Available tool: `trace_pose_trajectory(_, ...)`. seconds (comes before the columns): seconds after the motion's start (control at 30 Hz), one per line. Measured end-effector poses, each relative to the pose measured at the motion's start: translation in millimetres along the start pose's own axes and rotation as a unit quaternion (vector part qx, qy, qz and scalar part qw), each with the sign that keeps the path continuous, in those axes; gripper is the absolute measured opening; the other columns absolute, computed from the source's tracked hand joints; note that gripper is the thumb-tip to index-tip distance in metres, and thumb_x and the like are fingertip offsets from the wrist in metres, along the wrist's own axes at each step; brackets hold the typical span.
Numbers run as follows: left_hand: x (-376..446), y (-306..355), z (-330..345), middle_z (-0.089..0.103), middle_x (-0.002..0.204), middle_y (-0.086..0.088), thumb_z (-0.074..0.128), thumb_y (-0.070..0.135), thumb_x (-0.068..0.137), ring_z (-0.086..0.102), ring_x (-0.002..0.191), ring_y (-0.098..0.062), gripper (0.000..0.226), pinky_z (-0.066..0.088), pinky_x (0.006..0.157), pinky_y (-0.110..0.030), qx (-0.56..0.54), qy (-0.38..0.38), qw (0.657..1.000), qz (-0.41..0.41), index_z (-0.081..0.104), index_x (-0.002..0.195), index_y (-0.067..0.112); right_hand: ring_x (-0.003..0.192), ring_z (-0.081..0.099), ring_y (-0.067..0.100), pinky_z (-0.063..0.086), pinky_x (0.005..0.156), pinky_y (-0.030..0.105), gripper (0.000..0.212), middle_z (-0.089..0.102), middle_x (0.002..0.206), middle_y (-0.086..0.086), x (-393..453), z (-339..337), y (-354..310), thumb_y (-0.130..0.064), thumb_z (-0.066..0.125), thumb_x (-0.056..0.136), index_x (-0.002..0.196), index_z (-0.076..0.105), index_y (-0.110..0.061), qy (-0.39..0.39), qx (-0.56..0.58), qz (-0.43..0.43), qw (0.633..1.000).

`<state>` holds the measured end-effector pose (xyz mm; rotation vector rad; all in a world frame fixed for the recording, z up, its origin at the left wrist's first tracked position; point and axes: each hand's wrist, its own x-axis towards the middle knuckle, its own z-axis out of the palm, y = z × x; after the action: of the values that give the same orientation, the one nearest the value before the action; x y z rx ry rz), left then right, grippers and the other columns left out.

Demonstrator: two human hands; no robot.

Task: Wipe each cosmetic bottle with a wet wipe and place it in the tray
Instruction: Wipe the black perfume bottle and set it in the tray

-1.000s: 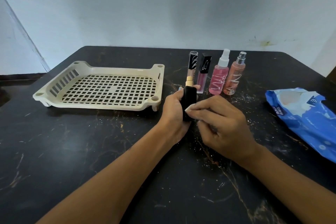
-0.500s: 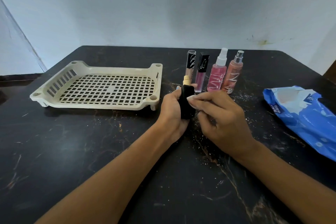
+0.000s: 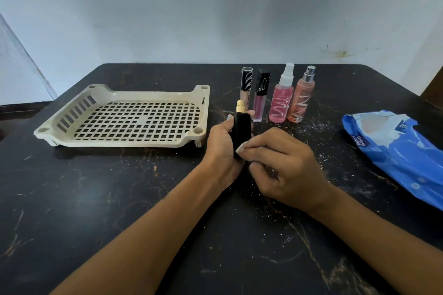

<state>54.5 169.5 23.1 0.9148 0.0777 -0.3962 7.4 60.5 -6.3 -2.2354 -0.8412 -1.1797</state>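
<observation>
Beside the tray [image 3: 201, 112], both hands [image 3: 251, 158] clasp an upright black bottle [image 3: 241, 130].

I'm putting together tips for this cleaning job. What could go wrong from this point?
1. The four bottles stand in a tight row just behind the hands; moving the black bottle toward the tray could knock one over.
2. The left hand wraps only the bottle's lower part while the right hand rubs it; a wet surface might slip from that grip.
</observation>
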Motion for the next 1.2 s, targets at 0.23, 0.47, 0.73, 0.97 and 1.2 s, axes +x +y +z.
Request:
trace_pose_trajectory(0.23, 0, 0, -1, 0.048, 0.071, -0.005, 0.028, 0.025, 0.098, 0.045, 0.063, -0.012, 0.042, 0.041, 0.064, -0.021, 0.010, -0.008, 1.000, 0.000, 0.065, 0.092, 0.006, 0.080, 0.066, 0.023, 0.055, 0.075, 0.028, 0.020, 0.070, 0.089, 0.012, 0, -1, -1, 0.005, 0.058, 0.078, 0.086, 0.075, 0.003, -0.003, -0.002, 0.001, 1.000)
trace_pose_trajectory(0.47, 2, -1, -3, 0.062, 0.071, -0.009, 0.025, 0.026, 0.099, 0.060, 0.067, -0.017, 0.045, 0.053, 0.065, -0.025, 0.012, -0.029, 1.000, 0.000, 0.064, 0.093, 0.007, 0.088, 0.066, 0.025, 0.054, 0.082, 0.030, 0.023, 0.070, 0.095, 0.013, 3, -1, 4, 0.001, 0.056, 0.083, 0.097, 0.074, 0.004, 0.013, -0.033, 0.058, 0.998)
trace_pose_trajectory(0.73, 4, -3, -4, 0.063, 0.083, -0.010, 0.028, 0.021, 0.096, 0.061, 0.079, -0.020, 0.039, 0.051, 0.077, -0.027, 0.017, -0.041, 0.999, 0.010, 0.063, 0.094, 0.005, 0.094, 0.065, 0.027, 0.053, 0.085, 0.033, 0.025, 0.069, 0.098, 0.014, 3, 1, 5, 0.004, 0.056, 0.082, 0.100, 0.073, 0.004, 0.019, -0.058, 0.065, 0.996)
trace_pose_trajectory(0.97, 6, -4, -6, 0.058, 0.080, -0.009, 0.028, 0.023, 0.095, 0.057, 0.075, -0.018, 0.038, 0.051, 0.067, -0.024, 0.019, -0.048, 0.999, -0.002, 0.063, 0.092, 0.008, 0.087, 0.064, 0.026, 0.053, 0.082, 0.030, 0.021, 0.070, 0.094, 0.014, 3, 3, 2, 0.005, 0.058, 0.082, 0.095, 0.074, 0.004, 0.007, -0.047, 0.007, 0.999)
trace_pose_trajectory(1.2, 6, -5, -5, 0.059, 0.086, -0.011, 0.029, 0.020, 0.095, 0.058, 0.080, -0.020, 0.036, 0.049, 0.077, -0.028, 0.024, -0.059, 0.998, 0.014, 0.063, 0.094, 0.006, 0.087, 0.064, 0.023, 0.051, 0.084, 0.023, 0.019, 0.069, 0.091, 0.013, 3, -1, 7, 0.005, 0.059, 0.080, 0.091, 0.075, 0.003, 0.040, -0.044, 0.055, 0.997)
